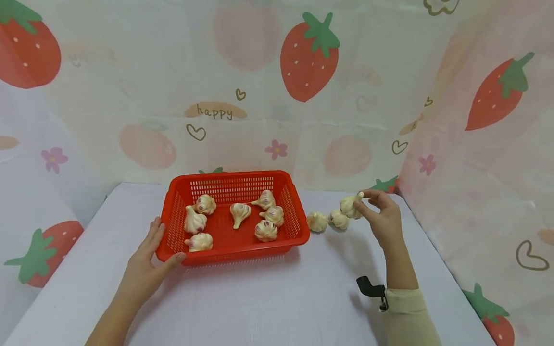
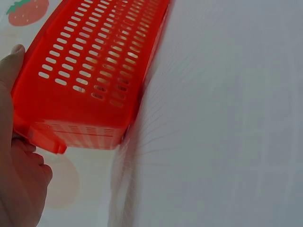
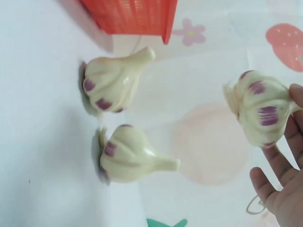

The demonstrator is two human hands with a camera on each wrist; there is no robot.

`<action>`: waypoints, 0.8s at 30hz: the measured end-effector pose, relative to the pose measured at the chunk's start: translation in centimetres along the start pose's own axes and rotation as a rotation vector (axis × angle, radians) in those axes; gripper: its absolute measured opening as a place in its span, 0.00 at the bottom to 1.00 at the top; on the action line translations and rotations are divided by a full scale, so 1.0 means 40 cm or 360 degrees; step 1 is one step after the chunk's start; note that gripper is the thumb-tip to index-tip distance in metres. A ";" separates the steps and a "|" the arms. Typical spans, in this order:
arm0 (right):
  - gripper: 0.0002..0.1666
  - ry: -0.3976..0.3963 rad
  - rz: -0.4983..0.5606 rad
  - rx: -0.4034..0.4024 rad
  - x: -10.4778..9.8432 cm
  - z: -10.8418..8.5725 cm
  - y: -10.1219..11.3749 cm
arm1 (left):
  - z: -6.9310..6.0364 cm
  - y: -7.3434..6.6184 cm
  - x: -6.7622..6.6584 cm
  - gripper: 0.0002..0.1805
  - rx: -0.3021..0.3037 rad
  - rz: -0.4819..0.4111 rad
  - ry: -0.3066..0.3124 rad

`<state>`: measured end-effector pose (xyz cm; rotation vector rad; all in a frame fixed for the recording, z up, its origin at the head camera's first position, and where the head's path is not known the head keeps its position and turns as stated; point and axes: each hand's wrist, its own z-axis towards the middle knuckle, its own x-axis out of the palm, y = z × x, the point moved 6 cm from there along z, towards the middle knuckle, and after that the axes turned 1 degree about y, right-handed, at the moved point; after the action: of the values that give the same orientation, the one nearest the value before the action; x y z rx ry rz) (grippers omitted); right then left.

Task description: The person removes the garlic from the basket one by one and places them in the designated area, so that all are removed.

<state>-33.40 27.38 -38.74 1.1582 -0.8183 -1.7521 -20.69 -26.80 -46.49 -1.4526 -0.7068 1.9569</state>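
The left hand (image 1: 147,266), thumb and fingers clasping the rim, is at eight o'clock on the red, slotted plastic basket (image 1: 255,249). Inside lie seven cream, purple-streaked garlic bulbs (image 1: 240,214); two pale loose bulbs (image 1: 317,222) sit outside at three o'clock. Beyond, the right hand (image 1: 384,222) pinches a raised bulb (image 1: 349,206) by its stem end. The step seems to be transferring bulbs; whether in or out, I cannot tell. Basketward, the next move calls for clearing the rim toward nine o'clock.

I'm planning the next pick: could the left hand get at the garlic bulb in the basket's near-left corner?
Probably yes: nothing covers the garlic bulb, and the red basket is open on top, though the left hand must first release its rim.
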 end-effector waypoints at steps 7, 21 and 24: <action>0.24 -0.0135 0.0033 0.0048 -0.045 0.008 -0.047 | -0.001 -0.003 -0.001 0.54 -0.0001 0.0003 0.0005; 0.23 -0.0311 0.0110 0.0186 -0.075 0.041 -0.111 | -0.002 0.001 0.005 0.54 -0.0045 0.0017 0.0034; 0.22 -0.0340 0.0078 0.0210 -0.074 0.051 -0.135 | 0.001 0.001 0.002 0.54 -0.0042 0.0031 0.0030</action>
<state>-36.34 32.46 -41.55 1.0373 -1.0956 -1.8247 -20.77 -26.77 -46.57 -1.4967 -0.7149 1.9529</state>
